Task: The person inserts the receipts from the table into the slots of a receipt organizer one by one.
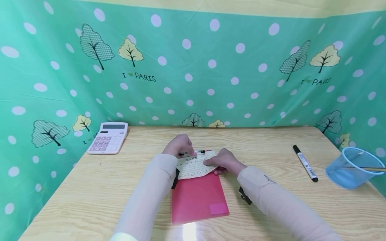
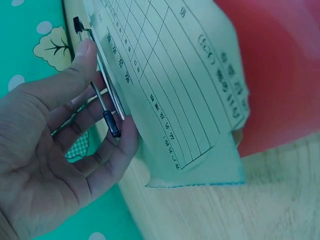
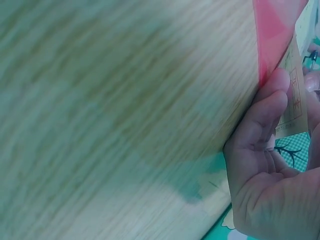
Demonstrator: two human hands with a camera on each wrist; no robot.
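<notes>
A red clip folder (image 1: 197,197) lies on the table with a wire clip (image 2: 111,124) with black ends along its far edge. A printed paper form (image 1: 193,168) with a ruled table covers its upper part, its near edge lifted and curved. My left hand (image 1: 180,145) holds the clip at the folder's top edge, thumb on the wire and fingers behind. On the right side, my right hand (image 1: 226,160) pinches the form's edge, thumb on top and fingers underneath. In the right wrist view, a tan paper face with red print (image 3: 295,107) shows beside the fingers.
A pink and white calculator (image 1: 108,138) is at the far left of the wooden table (image 1: 99,197). To the right lie a black-and-white marker (image 1: 305,164) and a blue mesh pen cup (image 1: 346,170) with a thin stick in it. A green patterned cloth (image 1: 193,67) hangs behind.
</notes>
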